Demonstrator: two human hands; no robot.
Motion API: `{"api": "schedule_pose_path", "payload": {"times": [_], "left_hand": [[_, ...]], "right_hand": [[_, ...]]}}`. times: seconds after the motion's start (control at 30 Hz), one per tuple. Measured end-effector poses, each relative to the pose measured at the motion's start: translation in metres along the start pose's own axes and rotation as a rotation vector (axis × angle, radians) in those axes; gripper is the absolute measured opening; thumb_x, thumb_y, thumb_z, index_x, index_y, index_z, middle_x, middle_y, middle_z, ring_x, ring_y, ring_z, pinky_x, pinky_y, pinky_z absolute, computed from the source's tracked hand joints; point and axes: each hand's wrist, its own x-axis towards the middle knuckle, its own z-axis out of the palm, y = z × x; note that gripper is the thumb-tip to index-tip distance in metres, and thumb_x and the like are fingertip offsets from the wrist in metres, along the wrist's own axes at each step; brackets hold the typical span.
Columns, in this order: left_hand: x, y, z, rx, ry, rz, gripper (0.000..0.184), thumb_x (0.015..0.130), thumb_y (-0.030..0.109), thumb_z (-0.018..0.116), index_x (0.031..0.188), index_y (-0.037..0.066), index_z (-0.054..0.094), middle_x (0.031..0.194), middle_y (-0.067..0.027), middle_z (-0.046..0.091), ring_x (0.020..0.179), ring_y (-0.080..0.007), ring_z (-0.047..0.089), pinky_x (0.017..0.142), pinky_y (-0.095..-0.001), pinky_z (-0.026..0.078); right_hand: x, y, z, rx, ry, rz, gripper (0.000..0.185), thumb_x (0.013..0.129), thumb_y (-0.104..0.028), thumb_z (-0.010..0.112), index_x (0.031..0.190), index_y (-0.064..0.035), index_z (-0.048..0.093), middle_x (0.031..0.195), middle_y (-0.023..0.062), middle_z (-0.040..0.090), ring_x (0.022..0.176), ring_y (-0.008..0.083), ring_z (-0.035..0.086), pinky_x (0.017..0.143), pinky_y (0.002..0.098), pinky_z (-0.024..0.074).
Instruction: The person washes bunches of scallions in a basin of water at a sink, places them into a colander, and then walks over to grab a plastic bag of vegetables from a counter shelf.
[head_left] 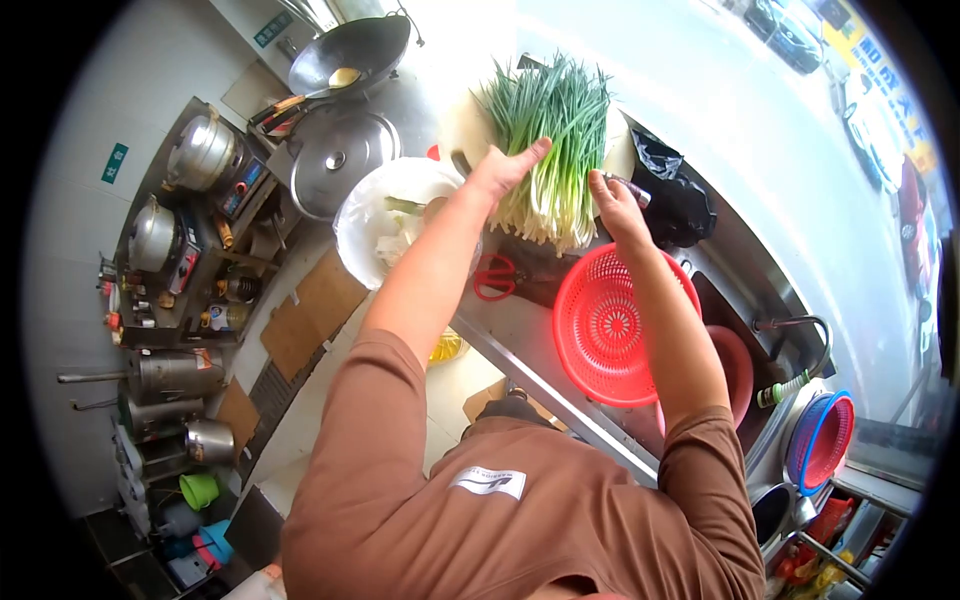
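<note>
A large bunch of green onions point(555, 150) lies on a pale round cutting board point(462, 130), white root ends toward me. My left hand point(505, 170) lies against the bunch's left side, one digit stretched over the stalks and the other fingers mostly hidden. On the right side, near the pale stems, my right hand point(620, 208) has its fingers closed. A dark handle with a metal end point(638, 192) sticks out beside those fingers; whatever it belongs to is hidden. Just below my right hand is a red plastic colander point(615, 325), partly covered by my forearm.
Left of the board stands a white lined bowl point(360, 225) with scraps. Red-handled scissors point(495, 277) lie by the counter edge. A pot lid point(345, 160) and a wok point(350, 55) are at the back left. A black plastic bag point(680, 205) and a faucet point(800, 325) are right.
</note>
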Motion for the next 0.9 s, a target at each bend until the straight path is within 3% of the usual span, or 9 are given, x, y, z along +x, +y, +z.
{"api": "schedule_pose_path", "payload": {"times": [0.1,0.13,0.27,0.37,0.4,0.53,0.73,0.87,0.9], "left_hand": [[-0.016,0.009,0.012,-0.012,0.056,-0.035,0.128,0.063,0.068,0.075,0.139,-0.017,0.017,0.139,-0.0276,0.040,0.130,-0.0315,0.040,0.106,-0.0415,0.033],[-0.016,0.009,0.014,-0.051,0.027,-0.025,0.124,0.064,0.065,0.077,0.138,-0.016,0.019,0.137,-0.0266,0.042,0.128,-0.0306,0.043,0.104,-0.0402,0.036],[-0.022,0.003,0.031,-0.116,0.026,-0.001,0.103,0.071,0.052,0.079,0.135,-0.012,0.030,0.130,-0.0222,0.051,0.119,-0.0266,0.051,0.099,-0.0383,0.041],[-0.045,0.011,0.037,-0.387,-0.140,0.058,0.048,0.084,0.025,0.073,0.119,-0.003,0.055,0.109,-0.0116,0.065,0.096,-0.0192,0.063,0.081,-0.0352,0.051],[-0.054,0.012,0.039,-0.386,-0.143,0.057,0.048,0.084,0.025,0.073,0.119,-0.003,0.055,0.109,-0.0116,0.065,0.096,-0.0192,0.063,0.081,-0.0352,0.051],[-0.096,0.009,0.047,-0.620,-0.144,0.011,0.039,0.087,0.019,0.070,0.118,0.001,0.056,0.106,-0.0097,0.066,0.092,-0.0195,0.065,0.078,-0.0342,0.053],[-0.108,-0.016,0.057,-0.856,-0.092,-0.098,0.043,0.087,0.025,0.070,0.120,0.001,0.055,0.109,-0.0110,0.065,0.095,-0.0221,0.065,0.083,-0.0369,0.053],[-0.084,-0.027,0.050,-0.915,-0.213,-0.297,0.042,0.085,0.028,0.072,0.115,0.002,0.059,0.101,-0.0106,0.067,0.087,-0.0232,0.066,0.078,-0.0387,0.055],[-0.084,-0.024,0.047,-0.911,-0.274,-0.316,0.037,0.089,0.028,0.067,0.116,0.005,0.058,0.107,-0.0124,0.067,0.093,-0.0253,0.066,0.084,-0.0413,0.054]], "right_hand": [[-0.006,-0.012,0.024,0.012,0.094,0.030,0.083,0.082,-0.062,0.062,0.124,0.0087,0.049,0.117,0.0212,0.058,0.109,0.0257,0.055,0.095,0.0360,0.0413],[-0.006,-0.012,0.025,0.090,-0.036,0.007,0.089,0.082,-0.068,0.057,0.129,0.0065,0.045,0.125,0.0242,0.053,0.116,0.0289,0.051,0.100,0.0388,0.0369],[-0.022,-0.028,0.029,0.325,-0.097,0.106,0.080,0.081,-0.058,0.066,0.132,0.0004,0.045,0.123,0.0180,0.055,0.112,0.0252,0.053,0.096,0.0374,0.0403],[-0.031,-0.031,0.019,0.402,-0.159,0.186,0.076,0.080,-0.050,0.072,0.132,-0.0016,0.045,0.124,0.0155,0.056,0.111,0.0231,0.054,0.092,0.0370,0.0433],[-0.032,-0.030,0.015,0.413,-0.206,0.258,0.075,0.080,-0.049,0.072,0.132,-0.0023,0.046,0.124,0.0150,0.056,0.111,0.0229,0.054,0.091,0.0378,0.0440],[-0.044,-0.002,0.013,0.645,-0.323,0.170,0.065,0.085,-0.038,0.071,0.130,0.0007,0.046,0.118,0.0135,0.059,0.103,0.0206,0.058,0.086,0.0370,0.0487],[-0.060,0.012,0.020,0.683,-0.257,0.137,0.064,0.083,-0.031,0.074,0.128,0.0047,0.044,0.112,0.0136,0.060,0.099,0.0192,0.060,0.087,0.0349,0.0494],[-0.063,0.006,0.022,0.708,-0.323,0.123,0.055,0.086,-0.026,0.070,0.127,0.0037,0.046,0.111,0.0120,0.061,0.096,0.0171,0.061,0.083,0.0324,0.0506],[-0.064,0.004,0.023,0.731,-0.373,0.100,0.052,0.087,-0.024,0.069,0.126,0.0033,0.047,0.110,0.0114,0.062,0.095,0.0162,0.061,0.082,0.0316,0.0509]]}}
